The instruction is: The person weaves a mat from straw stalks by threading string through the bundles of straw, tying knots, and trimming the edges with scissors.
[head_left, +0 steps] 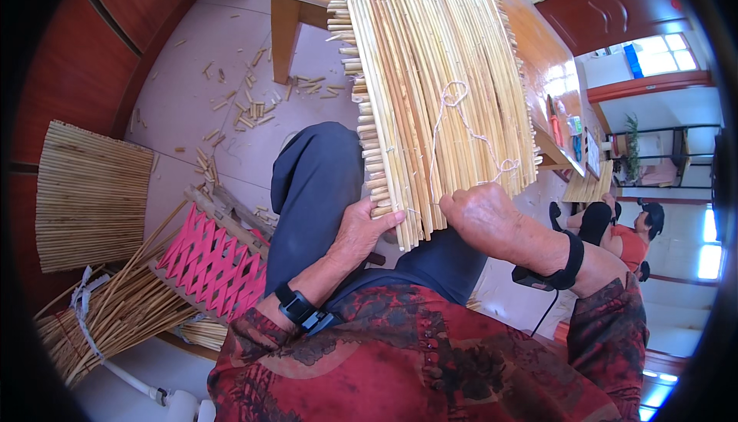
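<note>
A mat of straight, straw-coloured reed stalks [430, 61] lies over the table edge and comes down to my lap. My left hand [357, 234] grips its near left corner, thumb on top and the other fingers mostly hidden. Close by, on the mat's near edge, my right hand [480, 218] is closed in a pinch. A thin pale string [461, 114] lies looped loosely over the stalks, and one length runs down to the right fingertips. What else those fingers may hold is hidden.
Under the mat is a wooden table [553, 68] with red-handled tools [553, 121] at its right. Cut reed pieces [250, 107] litter the floor. At left are another reed mat [92, 195], a pink-webbed stool [211, 260] and bundled stalks [123, 322]. Another person [634, 234] sits far right.
</note>
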Action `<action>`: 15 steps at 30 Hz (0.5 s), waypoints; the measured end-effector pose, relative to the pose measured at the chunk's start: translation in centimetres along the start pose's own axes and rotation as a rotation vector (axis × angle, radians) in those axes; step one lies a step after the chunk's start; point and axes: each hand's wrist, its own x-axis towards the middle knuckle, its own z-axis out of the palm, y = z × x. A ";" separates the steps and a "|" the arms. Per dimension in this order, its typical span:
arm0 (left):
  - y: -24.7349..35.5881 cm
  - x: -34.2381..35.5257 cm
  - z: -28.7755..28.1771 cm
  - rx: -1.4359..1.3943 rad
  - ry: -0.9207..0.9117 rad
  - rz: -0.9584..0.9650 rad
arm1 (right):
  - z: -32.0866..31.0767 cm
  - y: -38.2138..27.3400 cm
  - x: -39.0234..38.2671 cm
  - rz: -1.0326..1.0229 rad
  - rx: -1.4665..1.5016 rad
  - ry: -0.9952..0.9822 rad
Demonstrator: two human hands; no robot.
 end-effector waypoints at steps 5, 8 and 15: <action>-0.1 0.0 0.1 -0.032 0.005 0.041 | 0.1 0.0 0.0 -0.010 0.023 0.028; -0.1 0.0 0.0 -0.037 -0.008 0.009 | 0.1 0.0 0.0 -0.003 0.020 0.022; 0.0 0.0 0.1 -0.034 -0.008 0.005 | 0.3 -0.1 0.0 0.003 0.019 -0.009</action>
